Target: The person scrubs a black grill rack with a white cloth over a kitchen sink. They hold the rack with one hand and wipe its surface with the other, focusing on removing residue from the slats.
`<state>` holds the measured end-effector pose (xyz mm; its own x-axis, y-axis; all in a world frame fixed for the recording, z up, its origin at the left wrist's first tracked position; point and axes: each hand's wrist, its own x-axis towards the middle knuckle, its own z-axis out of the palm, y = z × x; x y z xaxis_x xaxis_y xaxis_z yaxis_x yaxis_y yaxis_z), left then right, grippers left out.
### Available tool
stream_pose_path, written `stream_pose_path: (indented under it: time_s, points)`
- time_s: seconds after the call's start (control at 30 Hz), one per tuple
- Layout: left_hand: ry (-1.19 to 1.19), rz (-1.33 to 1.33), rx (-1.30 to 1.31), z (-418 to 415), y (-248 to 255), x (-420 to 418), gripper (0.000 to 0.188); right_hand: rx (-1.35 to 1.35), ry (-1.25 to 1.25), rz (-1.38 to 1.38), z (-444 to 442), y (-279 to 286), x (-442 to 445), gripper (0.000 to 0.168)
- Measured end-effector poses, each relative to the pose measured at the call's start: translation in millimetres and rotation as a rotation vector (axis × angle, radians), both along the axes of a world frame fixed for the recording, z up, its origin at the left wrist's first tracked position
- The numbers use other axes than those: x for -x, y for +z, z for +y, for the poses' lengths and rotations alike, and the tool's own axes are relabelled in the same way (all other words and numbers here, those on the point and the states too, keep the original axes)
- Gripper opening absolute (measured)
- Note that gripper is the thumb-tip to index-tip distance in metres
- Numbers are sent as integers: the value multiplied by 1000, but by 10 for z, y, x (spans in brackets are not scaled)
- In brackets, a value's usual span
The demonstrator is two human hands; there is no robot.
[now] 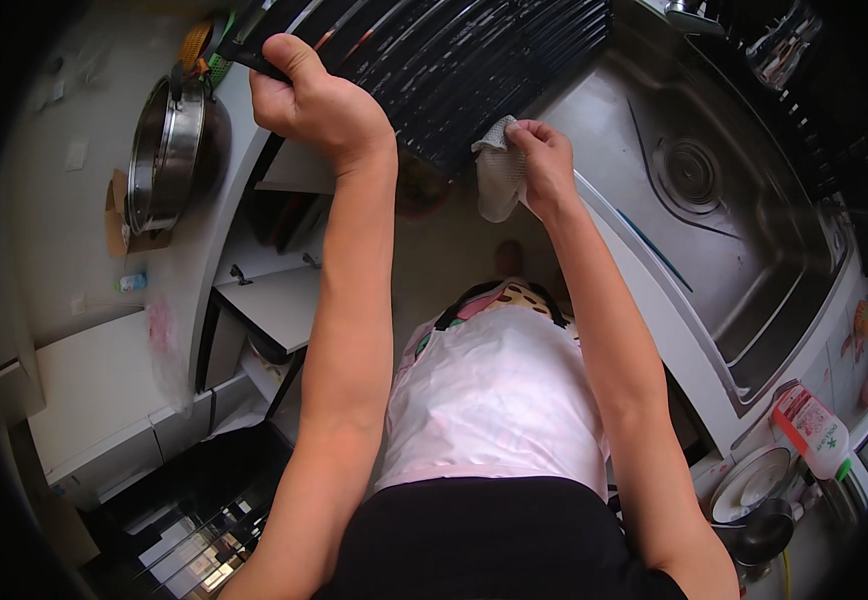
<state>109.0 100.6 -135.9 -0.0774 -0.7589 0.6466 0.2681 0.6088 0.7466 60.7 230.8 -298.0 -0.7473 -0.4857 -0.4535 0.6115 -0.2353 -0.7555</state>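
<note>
A black ribbed panel point(479, 67), wet-looking with shiny spots along its slats, is held up at the top of the view. My left hand point(314, 97) grips its left edge, thumb raised over the rim. A pale, net-textured cloth point(500, 180) hangs from the fingers of my right hand point(546, 161), close to the panel's lower right corner. Whether the cloth touches the panel cannot be told. The far edge of the panel runs out of view at the top.
To the right lies a stainless steel sink point(599, 112) with a drain. A steel pot point(167, 157) stands on the left counter. An open cabinet door point(269, 304) juts out at left. A red-and-white bottle point(813, 431), plates point(753, 484) and a dark pan point(765, 532) are at lower right.
</note>
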Motion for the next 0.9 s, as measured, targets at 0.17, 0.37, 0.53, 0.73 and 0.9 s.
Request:
stream_pose_path:
  time_s: [0.17,0.37,0.53,0.73,0.9]
  points:
    - [29,-43,17,109,44,34,44,-33,-13,-65,164,12,344,10]
    - [-66,8,42,199,78,152,44,-85,-45,35,134,-23,534,12]
    - [-12,-71,127,169,55,123,45,-176,-30,45,133,48,596,16]
    - [-32,-70,112,158,42,113,44,-213,-95,115,113,4,799,13]
    - [-16,-36,76,262,79,147,43,-509,-181,539,-86,37,461,16]
